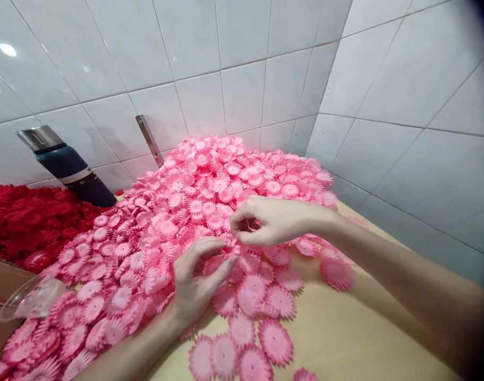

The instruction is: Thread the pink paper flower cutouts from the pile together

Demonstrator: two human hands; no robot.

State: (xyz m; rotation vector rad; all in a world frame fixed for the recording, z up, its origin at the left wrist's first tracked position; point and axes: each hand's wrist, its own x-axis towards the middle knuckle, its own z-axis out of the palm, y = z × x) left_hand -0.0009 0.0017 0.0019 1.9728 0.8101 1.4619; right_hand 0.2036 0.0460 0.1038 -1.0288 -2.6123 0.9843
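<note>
The left hand (196, 283) curves, thumb and fingertips slightly apart; the right hand (271, 219), just beyond and right of it, is curled as if pinching. I cannot tell what either grips. Pink serrated flower discs (220, 184) heap under and beyond both hands, some loose on the counter (345, 333) nearer than them. Such thin pieces probably want light fingertip holds by the centre, frilled edges uncrushed

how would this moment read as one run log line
left hand: curled, grip unclear | right hand: curled, grip unclear | pink discs: heaped near hands, some spread on table | bottle: beside red pile
</note>
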